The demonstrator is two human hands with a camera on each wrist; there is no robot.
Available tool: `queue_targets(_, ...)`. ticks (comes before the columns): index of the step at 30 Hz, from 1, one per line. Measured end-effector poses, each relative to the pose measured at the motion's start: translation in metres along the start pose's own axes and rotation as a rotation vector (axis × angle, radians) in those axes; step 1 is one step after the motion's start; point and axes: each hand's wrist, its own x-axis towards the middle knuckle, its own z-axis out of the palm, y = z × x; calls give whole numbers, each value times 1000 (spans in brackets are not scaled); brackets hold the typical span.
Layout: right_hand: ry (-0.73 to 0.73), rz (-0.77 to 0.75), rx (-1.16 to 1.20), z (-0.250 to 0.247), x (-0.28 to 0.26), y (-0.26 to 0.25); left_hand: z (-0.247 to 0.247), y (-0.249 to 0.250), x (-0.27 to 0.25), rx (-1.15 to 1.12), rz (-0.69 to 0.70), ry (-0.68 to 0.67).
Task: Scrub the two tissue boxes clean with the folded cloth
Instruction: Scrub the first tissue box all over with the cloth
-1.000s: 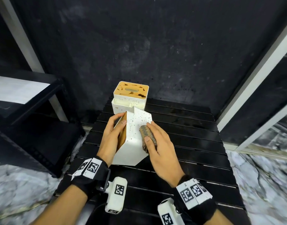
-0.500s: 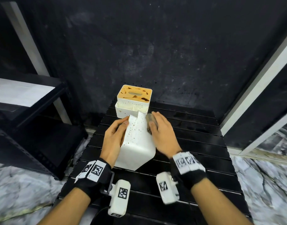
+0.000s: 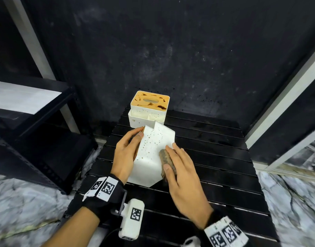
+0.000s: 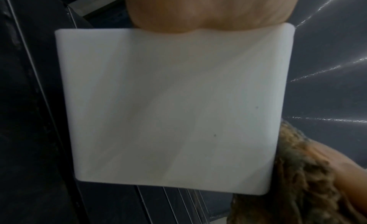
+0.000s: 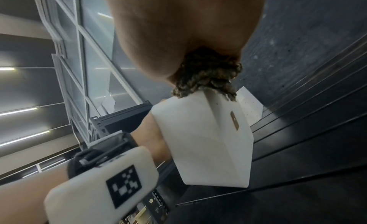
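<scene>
White plastic tissue box with brown speckles (image 3: 153, 154) lies tipped on its side near the centre of the black slatted tabletop (image 3: 215, 157), one edge raised, plain white base toward the camera. Speckles cover the upper face; the strip nearest the cloth looks cleaner.

Folded brown-grey cloth (image 3: 166, 161) sits against the box's right face, at about 3 o'clock of the box. Right hand (image 3: 183, 177) lies over the cloth, fingers extended and pressing it flat onto the box, thumb along the cloth's near edge. The right wrist view shows the cloth bunched under the palm at the box's edge.

Left hand (image 3: 126, 155) is at 9 o'clock of the box; its fingers are nearly straight, laid along the left side, with fingertips reaching the upper face and bracing the box.

Second white tissue box with stained orange lid (image 3: 149, 109) stands upright at 12 o'clock, just beyond the tipped one; whether they touch cannot be told.

Black metal shelf rack (image 3: 37, 122) stands at 9 o'clock, off the tabletop.
</scene>
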Motion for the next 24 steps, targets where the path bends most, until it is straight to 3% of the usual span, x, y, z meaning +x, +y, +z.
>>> queue_targets(9, -24, 95, -17, -4, 130, 24, 2, 2, -1, -7, 11, 4)
queue_targets(12, -24, 46, -52, -3, 118, 22, 2, 2, 0, -6, 9, 8)
queue_targets(16, -17, -124, -120, -4, 45, 0, 4, 0, -1, -7, 14, 1)
queue_targets(19, -56, -145, -109, -5, 5, -14, 4, 0, -1, -2, 29, -18)
queue_targets(24, -29, -97, -88, -5, 54, -4, 6, 2, -1, 14, 25, -18)
